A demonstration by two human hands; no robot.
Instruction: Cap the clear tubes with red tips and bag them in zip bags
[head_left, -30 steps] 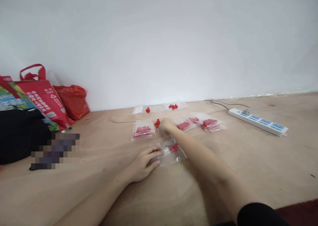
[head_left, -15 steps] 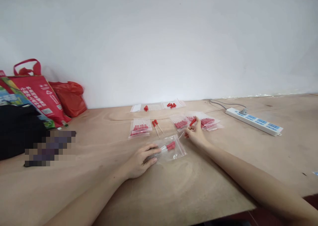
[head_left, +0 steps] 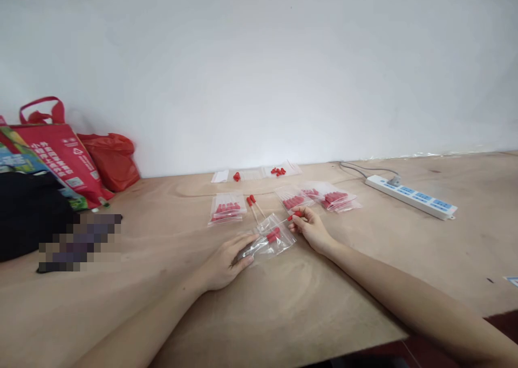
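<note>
My left hand (head_left: 230, 261) grips the left end of a clear zip bag (head_left: 285, 244) between thumb and fingers. Red-capped droppers (head_left: 273, 235) lie inside that bag. At the bag's right, open-looking end, my right hand (head_left: 309, 229) pinches a dropper by its red bulb (head_left: 297, 215); its thin tube points left toward the bag. Just behind the bag, two loose red-capped droppers (head_left: 251, 200) lie side by side. Filled bags of red-capped droppers are stacked to the left (head_left: 227, 208) and to the right (head_left: 335, 197), with another filled bag (head_left: 293, 200) behind my right hand.
Near the wall lie bags with small red caps (head_left: 278, 171) and clear tubes (head_left: 251, 175). A white power strip (head_left: 410, 196) with a grey cable sits at the right. Red bags (head_left: 109, 160) and a black cloth (head_left: 32, 214) are at the left on the wooden table (head_left: 162, 238).
My right hand has moved left and nearer with its dropper, which has turned from upright-slanted to nearly level beside the bag. The held bag's right end has lifted and crumpled.
</note>
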